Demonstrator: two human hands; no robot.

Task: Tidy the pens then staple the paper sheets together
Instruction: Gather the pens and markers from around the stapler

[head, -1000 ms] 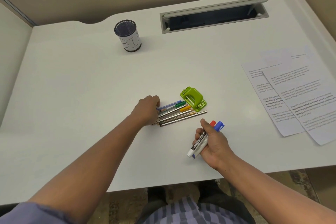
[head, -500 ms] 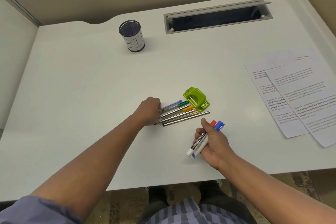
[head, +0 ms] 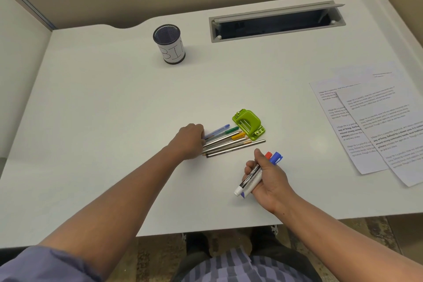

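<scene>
Count on the desk (head: 114, 121): one mesh pen cup (head: 169, 44); one green stapler (head: 249, 124); two markers (head: 251, 176) in the right hand (head: 269, 181), one red-capped, one blue-capped. Bundle of thin pens and pencils (head: 229, 142) at the left hand (head: 190, 141): about eight, exact number unclear where they overlap. Printed paper sheets (head: 377, 121): at least three, overlapping. One cable slot (head: 277, 22).

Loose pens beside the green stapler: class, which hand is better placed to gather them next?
Probably the left hand: it already rests curled at the loose pens' ends. The right hand is full, gripping two markers.
</scene>
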